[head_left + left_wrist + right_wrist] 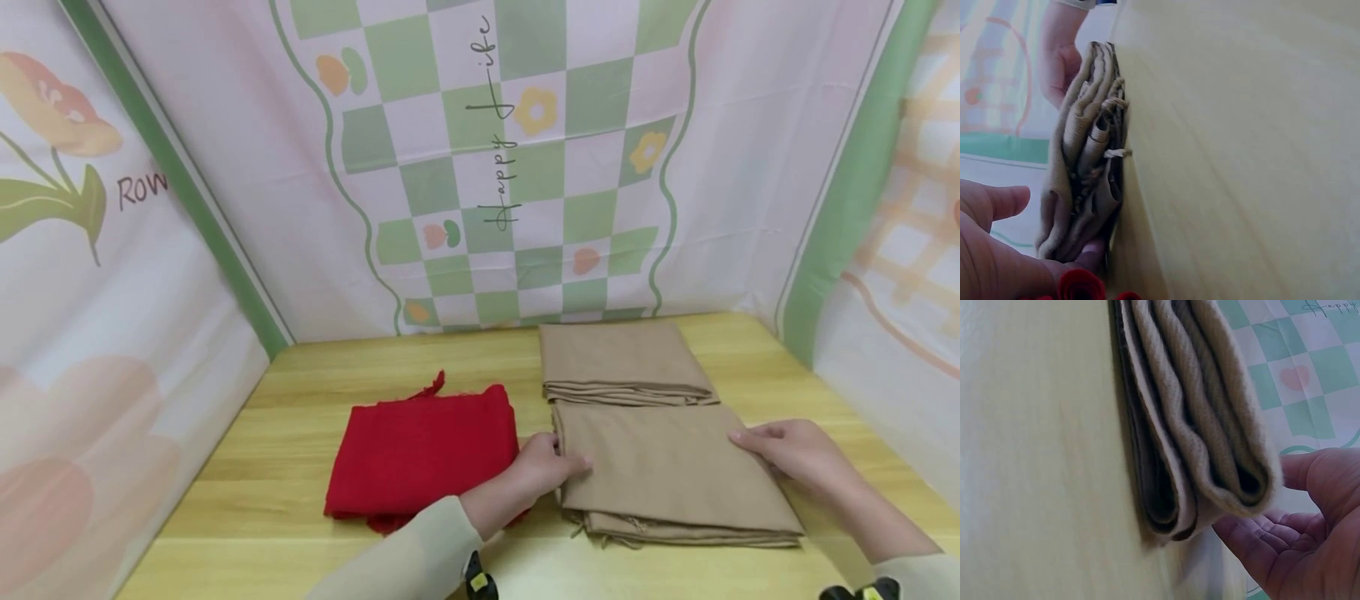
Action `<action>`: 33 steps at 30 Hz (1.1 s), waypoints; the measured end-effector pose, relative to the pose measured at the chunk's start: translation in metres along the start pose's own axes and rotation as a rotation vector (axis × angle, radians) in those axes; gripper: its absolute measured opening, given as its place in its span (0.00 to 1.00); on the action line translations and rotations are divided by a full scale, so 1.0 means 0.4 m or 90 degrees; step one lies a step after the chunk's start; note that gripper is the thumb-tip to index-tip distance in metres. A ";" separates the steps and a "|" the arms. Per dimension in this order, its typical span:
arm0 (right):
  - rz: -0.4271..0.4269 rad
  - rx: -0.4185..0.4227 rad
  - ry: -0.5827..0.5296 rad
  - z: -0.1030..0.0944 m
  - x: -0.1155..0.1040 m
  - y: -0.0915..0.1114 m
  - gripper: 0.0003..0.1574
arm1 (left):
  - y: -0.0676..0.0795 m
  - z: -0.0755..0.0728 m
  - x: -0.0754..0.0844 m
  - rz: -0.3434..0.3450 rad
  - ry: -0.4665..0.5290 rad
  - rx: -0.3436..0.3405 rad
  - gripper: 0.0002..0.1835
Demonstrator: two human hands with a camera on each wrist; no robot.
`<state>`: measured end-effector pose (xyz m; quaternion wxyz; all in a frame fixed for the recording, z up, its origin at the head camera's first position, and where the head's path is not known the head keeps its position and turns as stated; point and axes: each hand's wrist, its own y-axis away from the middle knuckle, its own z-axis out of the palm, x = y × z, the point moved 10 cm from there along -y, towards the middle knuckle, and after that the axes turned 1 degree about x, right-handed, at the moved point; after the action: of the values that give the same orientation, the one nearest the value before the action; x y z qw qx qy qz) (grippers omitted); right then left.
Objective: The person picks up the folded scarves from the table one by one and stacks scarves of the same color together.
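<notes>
A folded tan cloth (667,467) lies on the table between the two hands, its layered folds and loose threads facing the near side. At its left edge is my left hand (536,471), the fingers against the side and the thumb held out over the top, apart from the fabric in the left wrist view. My right hand (806,454) pinches the right edge, thumb on the upper layer and fingers beneath the folds. Just beyond lies a second folded tan cloth (622,358). To the left, a folded red cloth (420,454) sits partly behind the left forearm.
The wooden table (255,467) is enclosed by printed fabric on the left, back and right. A green checked panel (510,167) hangs behind the cloths. From the red cloth's far edge a thin red strand (435,385) sticks out.
</notes>
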<state>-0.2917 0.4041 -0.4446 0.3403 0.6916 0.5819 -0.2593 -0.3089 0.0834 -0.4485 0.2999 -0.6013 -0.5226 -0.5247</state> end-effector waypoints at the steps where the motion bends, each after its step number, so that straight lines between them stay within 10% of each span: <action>1: -0.002 -0.001 0.003 0.000 -0.002 0.001 0.37 | 0.002 0.000 0.002 -0.005 0.002 -0.004 0.11; 33: -0.163 0.057 -0.017 -0.085 -0.117 -0.003 0.35 | -0.026 -0.074 0.096 0.010 -0.043 0.027 0.33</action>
<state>-0.3030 0.4010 -0.3880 0.2811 0.6225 0.6487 -0.3358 -0.3319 0.0714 -0.4063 0.2990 -0.6164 -0.5389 -0.4901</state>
